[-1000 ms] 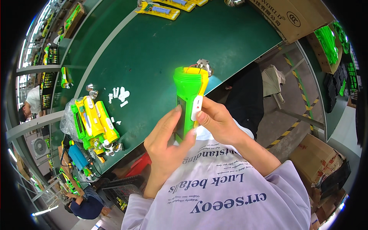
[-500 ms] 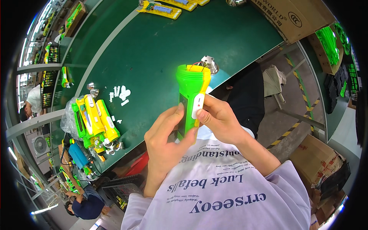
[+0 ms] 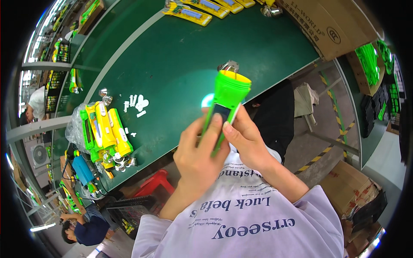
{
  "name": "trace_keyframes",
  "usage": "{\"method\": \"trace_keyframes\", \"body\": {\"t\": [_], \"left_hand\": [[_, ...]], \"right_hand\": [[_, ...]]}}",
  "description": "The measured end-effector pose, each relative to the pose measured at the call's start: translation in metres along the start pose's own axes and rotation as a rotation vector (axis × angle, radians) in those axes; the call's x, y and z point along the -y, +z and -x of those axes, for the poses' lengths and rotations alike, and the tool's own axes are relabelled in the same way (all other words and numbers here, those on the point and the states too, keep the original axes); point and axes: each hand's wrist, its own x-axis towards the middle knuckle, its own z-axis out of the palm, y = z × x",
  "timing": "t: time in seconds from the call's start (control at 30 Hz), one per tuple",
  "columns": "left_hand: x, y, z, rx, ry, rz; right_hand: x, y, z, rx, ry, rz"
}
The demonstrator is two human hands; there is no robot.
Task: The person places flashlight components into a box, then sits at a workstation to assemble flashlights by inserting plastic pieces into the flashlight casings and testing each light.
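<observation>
A green and yellow flashlight body (image 3: 232,91) is held between both hands, its wide open end pointing away from me. Its dark panel faces up. My left hand (image 3: 200,150) wraps the handle from the left, thumb on the panel. My right hand (image 3: 249,139) closes on the right side, thumb tip near the panel's edge. Just beyond the open rim is a silver reflector (image 3: 229,66), partly hidden behind the body. A bright light spot (image 3: 207,100) shows on the green table (image 3: 172,60) beside the flashlight.
Yellow and green flashlight bodies (image 3: 105,129) are piled at left, near small white plastic parts (image 3: 140,103) and a blue tool (image 3: 82,170). Yellow shells (image 3: 189,13) line the far side. A cardboard box (image 3: 322,30) stands far right; a red stool (image 3: 157,184) is below.
Both hands have rolled the flashlight so its dark panel faces up and its white switch strip has turned out of sight. The open end has shifted right; the light spot now falls left of it.
</observation>
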Motion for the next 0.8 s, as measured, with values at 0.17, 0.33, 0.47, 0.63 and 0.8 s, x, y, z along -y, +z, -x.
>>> {"method": "trace_keyframes", "body": {"t": [0.17, 0.33, 0.47, 0.63, 0.8], "left_hand": [[-0.005, 0.001, 0.012, 0.005, -0.055, 0.341], [0.010, -0.004, 0.017, 0.016, -0.043, 0.466], [0.087, -0.039, -0.007, -0.197, -0.114, -0.065], [0.182, -0.082, -0.013, 0.028, -0.190, -0.354], [0.191, -0.077, -0.034, 0.269, -0.142, -0.328]], "right_hand": [[0.023, -0.004, -0.002, -0.144, 0.189, -0.197], [0.026, -0.004, 0.002, -0.224, 0.251, -0.032], [0.023, -0.019, 0.007, -0.253, 0.230, 0.046], [0.030, -0.023, 0.005, -0.190, 0.229, 0.081], [0.033, -0.017, 0.005, -0.198, 0.224, 0.067]]}}
